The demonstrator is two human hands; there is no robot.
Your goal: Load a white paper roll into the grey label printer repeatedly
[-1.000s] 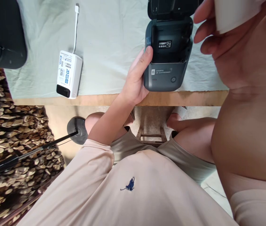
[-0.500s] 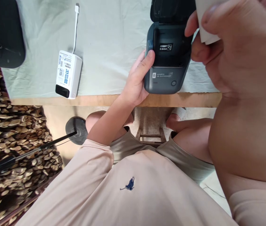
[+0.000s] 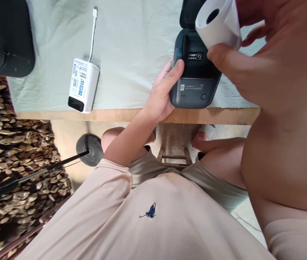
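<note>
While left hand [image 3: 161, 90] grips printer [image 3: 192, 97], right hand [image 3: 253, 57] holds paper roll [image 3: 220, 30] above.

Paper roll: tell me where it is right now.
In the head view, the paper roll is at upper right, in the right hand, over the open printer's upper right part.

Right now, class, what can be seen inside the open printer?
Inside the printer, a small label shows. The roll and right hand cover its upper right, so that part cannot be seen.
</note>
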